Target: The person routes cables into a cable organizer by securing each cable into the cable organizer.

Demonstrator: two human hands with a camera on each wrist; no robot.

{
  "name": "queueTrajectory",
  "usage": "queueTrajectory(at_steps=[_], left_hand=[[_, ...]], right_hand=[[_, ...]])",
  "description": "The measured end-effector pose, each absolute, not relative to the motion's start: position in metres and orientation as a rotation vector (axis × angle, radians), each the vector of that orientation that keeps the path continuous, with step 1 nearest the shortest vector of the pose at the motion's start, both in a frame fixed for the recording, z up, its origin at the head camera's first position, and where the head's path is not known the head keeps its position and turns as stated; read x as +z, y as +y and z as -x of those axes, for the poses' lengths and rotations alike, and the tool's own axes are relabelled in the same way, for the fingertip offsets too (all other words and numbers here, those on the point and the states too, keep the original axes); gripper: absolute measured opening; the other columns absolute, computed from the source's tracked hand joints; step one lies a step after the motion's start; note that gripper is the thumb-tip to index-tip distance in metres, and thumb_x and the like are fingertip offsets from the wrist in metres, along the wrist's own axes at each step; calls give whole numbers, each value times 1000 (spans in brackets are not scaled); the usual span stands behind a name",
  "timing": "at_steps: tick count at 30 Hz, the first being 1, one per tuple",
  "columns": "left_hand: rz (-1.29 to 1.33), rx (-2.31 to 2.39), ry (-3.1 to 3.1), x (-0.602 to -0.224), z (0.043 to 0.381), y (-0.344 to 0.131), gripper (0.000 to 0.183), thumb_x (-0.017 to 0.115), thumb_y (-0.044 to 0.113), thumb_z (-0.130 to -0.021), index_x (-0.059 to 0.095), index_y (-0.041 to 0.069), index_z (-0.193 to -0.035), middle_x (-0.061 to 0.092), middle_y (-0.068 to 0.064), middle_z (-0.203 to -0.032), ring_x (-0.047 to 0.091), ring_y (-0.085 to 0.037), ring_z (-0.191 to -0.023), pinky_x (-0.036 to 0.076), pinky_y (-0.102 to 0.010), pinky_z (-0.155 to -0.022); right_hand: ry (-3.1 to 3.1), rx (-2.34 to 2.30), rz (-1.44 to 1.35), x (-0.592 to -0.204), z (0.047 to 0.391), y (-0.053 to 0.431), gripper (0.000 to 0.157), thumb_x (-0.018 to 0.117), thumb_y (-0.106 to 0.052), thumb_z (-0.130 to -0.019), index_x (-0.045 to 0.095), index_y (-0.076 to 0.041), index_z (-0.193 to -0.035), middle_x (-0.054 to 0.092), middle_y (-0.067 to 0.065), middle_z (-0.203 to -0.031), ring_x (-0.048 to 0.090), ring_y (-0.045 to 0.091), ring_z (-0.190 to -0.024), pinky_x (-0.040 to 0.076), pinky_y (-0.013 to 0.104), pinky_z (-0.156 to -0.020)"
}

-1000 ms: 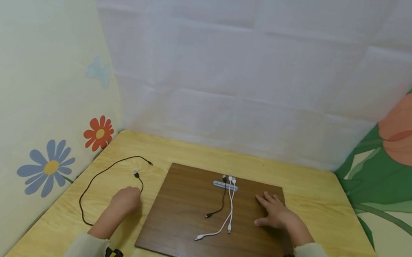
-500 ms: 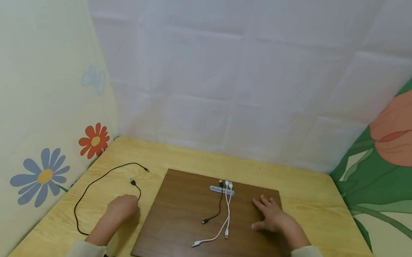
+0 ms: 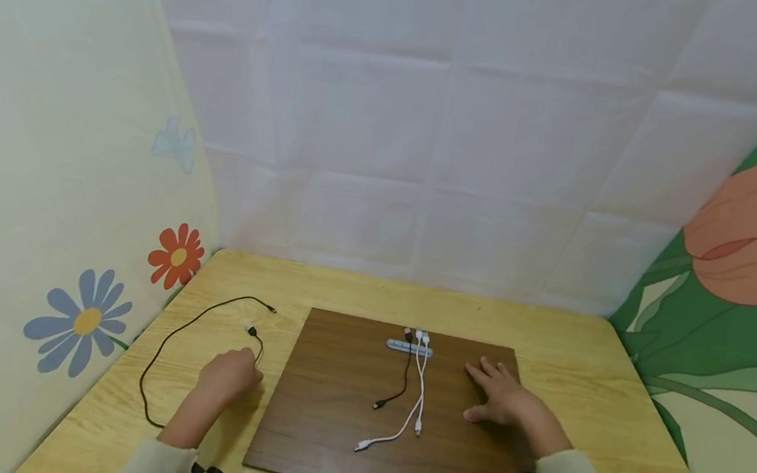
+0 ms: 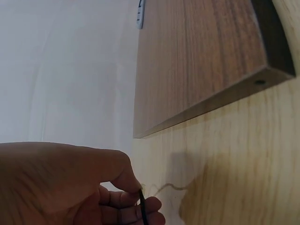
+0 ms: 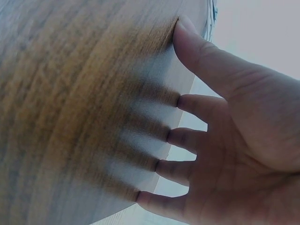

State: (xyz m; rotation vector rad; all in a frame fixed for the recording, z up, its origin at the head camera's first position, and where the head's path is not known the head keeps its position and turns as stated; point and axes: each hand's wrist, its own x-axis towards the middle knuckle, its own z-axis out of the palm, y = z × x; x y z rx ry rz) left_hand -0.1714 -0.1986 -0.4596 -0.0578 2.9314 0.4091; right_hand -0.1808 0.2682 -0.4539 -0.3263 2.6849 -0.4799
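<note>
My left hand [image 3: 226, 377] is left of the brown wooden board [image 3: 330, 397], low over the table. Between thumb and fingers it pinches a black USB cable [image 4: 143, 208]. The cable's USB plug [image 3: 252, 330] sticks out beyond the hand, and the rest loops left over the table to a small connector [image 3: 271, 308]. My right hand [image 3: 502, 398] rests with spread fingertips on the board's right part. On the board, a pale blue cable holder [image 3: 399, 345] bears a short black cable [image 3: 407, 374] and two white cables [image 3: 423, 391], their ends trailing toward me.
The board lies on a yellow wood-grain table [image 3: 607, 407]. A white cloth wall [image 3: 386, 154] stands behind it. Flower-printed panels close off the left side [image 3: 101, 167] and the right side [image 3: 733, 350].
The left hand has shifted slightly along the black cable, its fingers now reaching a little further right. The right hand stays on the board. The head view has tilted slightly.
</note>
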Motion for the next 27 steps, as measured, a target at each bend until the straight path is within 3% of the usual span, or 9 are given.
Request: queueTrajectory(at_steps=[13, 21, 27], left_hand=[[18, 362, 2889, -454, 173, -203, 14, 57, 9, -91, 60, 7, -78, 54, -7, -70, 50, -24, -63, 40, -36, -55], [5, 401, 2938, -449, 172, -203, 15, 49, 4, -94, 59, -1, -85, 58, -13, -72, 54, -26, -63, 45, -39, -54], [-34, 432, 3020, -445, 173, -201, 16, 50, 7, -98, 60, -3, -91, 61, -16, -73, 56, -27, -61, 46, -41, -52]], right_hand=[[2681, -468, 321, -453, 181, 267, 89, 80, -38, -85, 37, 0, -154, 18, 36, -159, 11, 63, -144, 19, 78, -108], [2678, -469, 319, -452, 180, 264, 88, 80, -36, -85, 37, 0, -154, 19, 36, -159, 11, 63, -144, 20, 77, -108], [2679, -457, 299, -452, 180, 265, 89, 80, -36, -85, 37, -1, -154, 19, 35, -160, 11, 62, -144, 20, 77, -109]])
